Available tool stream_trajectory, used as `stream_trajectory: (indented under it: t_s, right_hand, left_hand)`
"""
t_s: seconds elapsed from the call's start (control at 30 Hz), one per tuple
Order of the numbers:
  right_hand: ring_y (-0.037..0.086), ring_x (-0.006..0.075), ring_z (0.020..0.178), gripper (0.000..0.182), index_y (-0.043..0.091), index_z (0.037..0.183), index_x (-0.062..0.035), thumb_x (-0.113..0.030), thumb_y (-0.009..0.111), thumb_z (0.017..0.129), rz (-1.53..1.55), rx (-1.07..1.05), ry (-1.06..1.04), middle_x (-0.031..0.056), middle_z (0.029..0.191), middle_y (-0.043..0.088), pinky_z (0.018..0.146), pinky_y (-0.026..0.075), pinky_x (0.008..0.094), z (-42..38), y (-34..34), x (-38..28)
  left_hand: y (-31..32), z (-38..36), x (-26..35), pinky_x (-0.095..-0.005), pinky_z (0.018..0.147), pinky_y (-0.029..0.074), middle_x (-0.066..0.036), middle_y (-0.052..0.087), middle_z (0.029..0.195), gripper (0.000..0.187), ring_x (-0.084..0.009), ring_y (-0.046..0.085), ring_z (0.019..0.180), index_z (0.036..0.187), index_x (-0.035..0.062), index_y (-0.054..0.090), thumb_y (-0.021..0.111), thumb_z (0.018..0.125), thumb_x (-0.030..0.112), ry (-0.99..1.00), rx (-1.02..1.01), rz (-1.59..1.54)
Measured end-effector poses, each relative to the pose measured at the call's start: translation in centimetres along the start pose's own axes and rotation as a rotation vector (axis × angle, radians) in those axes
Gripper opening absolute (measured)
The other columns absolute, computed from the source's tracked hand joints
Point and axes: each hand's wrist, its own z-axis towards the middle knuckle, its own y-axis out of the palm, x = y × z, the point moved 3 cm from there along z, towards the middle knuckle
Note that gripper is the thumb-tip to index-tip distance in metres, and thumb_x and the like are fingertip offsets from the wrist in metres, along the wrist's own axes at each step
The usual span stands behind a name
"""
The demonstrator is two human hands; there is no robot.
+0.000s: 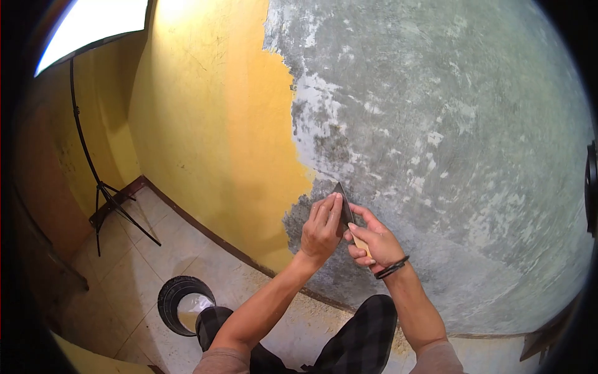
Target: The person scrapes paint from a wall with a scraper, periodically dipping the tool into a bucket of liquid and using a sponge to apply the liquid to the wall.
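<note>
Head view, centre of frame: flat metal scraper blade with pale wooden handle (346, 209) held against the wall, tip pointing up at the ragged border between yellow painted wall surface (205, 112) and bare grey scraped plaster (448, 137).

Right hand (374, 242): wrapped around the handle, fingers curled shut, thumb along the blade side. Dark band (392, 268) at the wrist.

Left hand (322, 225): just left of the right hand, touching it; fingers bunched together and pressed onto the blade face near the tip. Whether the thumb reaches behind the blade: cannot be told, hidden by the fingers.

Lower centre: knees in dark checked trousers (364, 336) below both forearms.

Lower left: round black bucket with pale contents (180, 305) on beige tiled floor (137, 268), well apart from the hands.

Left of frame: thin black tripod stand (106, 193) rising toward a bright light panel (93, 22) in the upper left corner.

Along the wall base: dark brown skirting strip (205, 227), with pale dust on the floor beside it.
</note>
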Motion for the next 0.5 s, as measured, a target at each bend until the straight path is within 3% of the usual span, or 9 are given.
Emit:
stream_trajectory:
  t_s: [0.17,0.5]
  right_hand:
    - [0.038,0.0062,0.047,0.044,0.038,0.137,-0.0151,-0.013,0.05,0.095,-0.04,0.086,-0.024,0.004,0.081,0.049,0.034,0.025,0.018,0.9,0.1,-0.1]
    - [0.037,0.0061,0.046,0.042,0.039,0.135,-0.0125,-0.011,0.051,0.094,-0.006,0.172,0.002,0.004,0.079,0.048,0.033,0.023,0.0186,0.0,0.7,-0.5]
  left_hand:
    - [1.3,-0.2,-0.3,-0.0387,0.078,0.053,-0.024,0.058,0.106,0.048,-0.035,0.061,0.09,0.116,-0.0124,0.053,0.062,0.07,0.0,-0.059,0.042,-0.004]
    - [1.1,0.8,0.1,-0.0385,0.07,0.05,-0.018,0.058,0.093,0.047,-0.0337,0.058,0.079,0.109,-0.0091,0.057,0.06,0.063,-0.004,-0.143,0.055,-0.084]
